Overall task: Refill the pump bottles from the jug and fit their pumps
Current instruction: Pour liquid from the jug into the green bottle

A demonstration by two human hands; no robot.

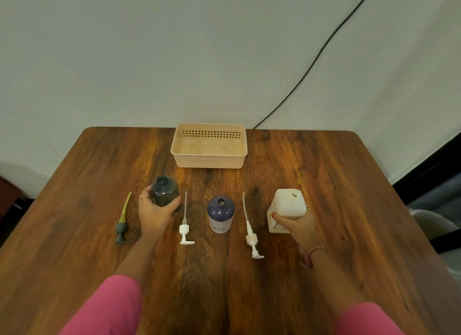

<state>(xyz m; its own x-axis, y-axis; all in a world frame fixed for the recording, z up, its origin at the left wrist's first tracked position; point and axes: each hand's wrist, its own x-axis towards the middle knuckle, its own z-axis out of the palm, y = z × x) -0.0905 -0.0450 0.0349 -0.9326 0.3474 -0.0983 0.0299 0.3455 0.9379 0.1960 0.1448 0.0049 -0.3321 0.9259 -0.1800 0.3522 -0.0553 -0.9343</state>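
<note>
Bottles stand open-necked on the wooden counter (pixel 311 185) in front of us: a dark grey bottle (pixel 165 190) on the left and a dark blue bottle (pixel 220 213) with a pale label near the middle. Our left hand (pixel 154 213) wraps its fingers and thumb round the grey bottle's body. On the right, our right hand (pixel 296 226) grips the near side of the white jug (pixel 289 206), which stands on the counter with a small round opening showing in its top. Three pumps lie flat, their tubes pointing to the far side: a grey pump with a yellowish tube (pixel 122 225) left of the grey bottle, a white pump (pixel 185 228) between the two bottles, and another white pump (pixel 251 235) between the blue bottle and the jug. A beige slotted basket (pixel 209 161) sits at the far edge of the counter, well apart from the bottles. Behind it a black cable (pixel 316 57) runs up the pale wall. Pink sleeves (pixel 109 309) cover our upper arms, and a pink band (pixel 313 253) circles the right wrist.
</note>
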